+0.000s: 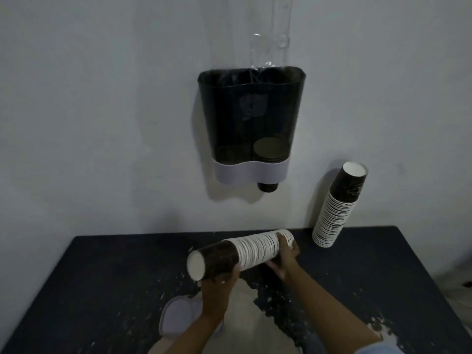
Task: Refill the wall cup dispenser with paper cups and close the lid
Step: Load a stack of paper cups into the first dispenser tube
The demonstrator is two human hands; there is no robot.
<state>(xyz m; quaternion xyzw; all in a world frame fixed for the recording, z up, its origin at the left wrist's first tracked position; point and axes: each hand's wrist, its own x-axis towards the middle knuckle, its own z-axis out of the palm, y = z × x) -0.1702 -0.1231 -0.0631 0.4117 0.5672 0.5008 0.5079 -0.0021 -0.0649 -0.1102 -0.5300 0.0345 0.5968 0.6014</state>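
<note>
A dark see-through cup dispenser point(251, 118) with a pale lilac base band hangs on the wall, its top open. A few cups sit low in its right column, and one cup point(267, 187) pokes out below. I hold a long stack of paper cups point(245, 252) sideways just above the table. My left hand point(220, 282) grips its dark closed end. My right hand point(286, 256) grips the rim end. A lilac lid point(176, 315) lies on the table under my left forearm.
A second stack of cups point(337, 208) stands upside down against the wall at the back right of the dark, paint-chipped table point(102, 277). Clear plastic wrap point(265, 47) hangs on the wall above the dispenser.
</note>
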